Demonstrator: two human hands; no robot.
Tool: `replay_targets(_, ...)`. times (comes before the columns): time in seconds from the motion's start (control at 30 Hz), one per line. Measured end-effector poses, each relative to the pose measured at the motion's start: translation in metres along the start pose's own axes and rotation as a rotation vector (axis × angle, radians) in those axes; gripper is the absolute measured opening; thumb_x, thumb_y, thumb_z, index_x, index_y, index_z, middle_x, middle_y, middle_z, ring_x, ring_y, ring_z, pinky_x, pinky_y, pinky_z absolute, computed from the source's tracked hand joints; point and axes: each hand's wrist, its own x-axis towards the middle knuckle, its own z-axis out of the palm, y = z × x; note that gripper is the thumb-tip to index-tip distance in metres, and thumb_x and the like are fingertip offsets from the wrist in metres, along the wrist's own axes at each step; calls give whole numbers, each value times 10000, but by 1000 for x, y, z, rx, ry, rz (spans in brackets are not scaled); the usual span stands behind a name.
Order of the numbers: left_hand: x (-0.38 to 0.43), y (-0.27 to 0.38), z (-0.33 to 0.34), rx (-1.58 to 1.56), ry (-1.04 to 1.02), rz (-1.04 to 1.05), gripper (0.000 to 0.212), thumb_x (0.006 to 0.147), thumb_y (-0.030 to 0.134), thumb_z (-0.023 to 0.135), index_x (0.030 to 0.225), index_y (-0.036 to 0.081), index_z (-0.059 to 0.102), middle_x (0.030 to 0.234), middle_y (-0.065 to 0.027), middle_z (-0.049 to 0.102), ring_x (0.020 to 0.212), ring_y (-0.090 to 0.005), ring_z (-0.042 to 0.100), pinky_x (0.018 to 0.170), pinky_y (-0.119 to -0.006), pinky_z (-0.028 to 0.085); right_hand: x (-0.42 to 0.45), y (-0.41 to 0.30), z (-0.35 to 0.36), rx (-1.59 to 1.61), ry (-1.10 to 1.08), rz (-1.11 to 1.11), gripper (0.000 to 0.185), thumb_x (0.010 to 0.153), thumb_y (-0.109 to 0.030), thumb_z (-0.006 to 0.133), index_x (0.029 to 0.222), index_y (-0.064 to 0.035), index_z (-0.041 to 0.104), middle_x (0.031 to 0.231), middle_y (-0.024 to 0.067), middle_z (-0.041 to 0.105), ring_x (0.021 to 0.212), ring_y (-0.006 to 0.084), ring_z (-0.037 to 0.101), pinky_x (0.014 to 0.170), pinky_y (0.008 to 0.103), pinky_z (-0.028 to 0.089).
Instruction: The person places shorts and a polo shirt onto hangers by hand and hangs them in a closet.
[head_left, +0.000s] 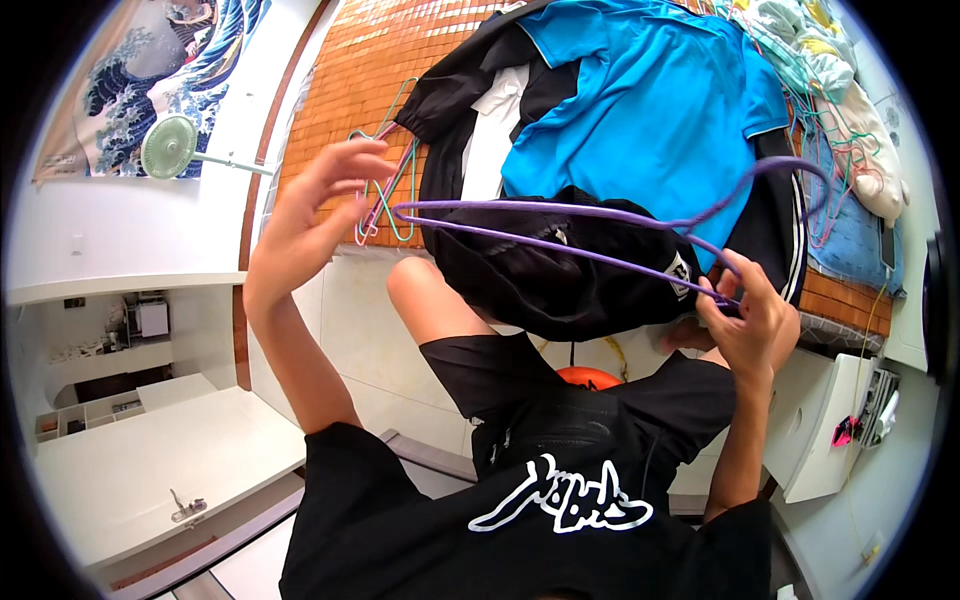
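My right hand (746, 315) grips one corner of a purple clothes hanger (540, 206), whose hook points to the upper right. The hanger is held in the air above the clothes. My left hand (322, 202) is raised by the hanger's other end, fingers apart and holding nothing. Below the hanger lies a bunched black garment (517, 277) with a white patch, hanging over the bed's front edge. Behind it a bright blue short-sleeved shirt (645, 112) is spread on a black jacket (450, 97) with white stripes. A white cloth piece (499, 127) shows beside the shirt.
Several green and pink hangers (390, 191) lie on the brown tile mat (352, 75) at the left. More hangers (847, 157), a white plush toy (862, 142) and denim (832, 247) lie at the right. A green fan (169, 146) and a white door (180, 480) stand left.
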Motion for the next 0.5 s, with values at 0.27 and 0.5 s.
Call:
replay_targets(0.27, 33, 73, 99, 343, 66, 359, 313, 819, 264, 787, 1022, 43, 696, 851, -96, 695, 680, -224, 672, 597, -293, 507, 23, -21, 35, 77, -26, -67, 478, 683, 39, 747, 1136, -107, 694, 722, 44, 624, 594, 166, 611, 520, 295, 492)
replay_targets(0.5, 45, 47, 100, 541, 432, 461, 426, 837, 163, 714, 495, 58, 484, 418, -64, 432, 338, -233, 453, 376, -349, 336, 28, -32, 39, 735, 4, 81, 439, 846, -199, 710, 1255, -77, 605, 904, 78, 649, 730, 168, 641, 572, 281, 510)
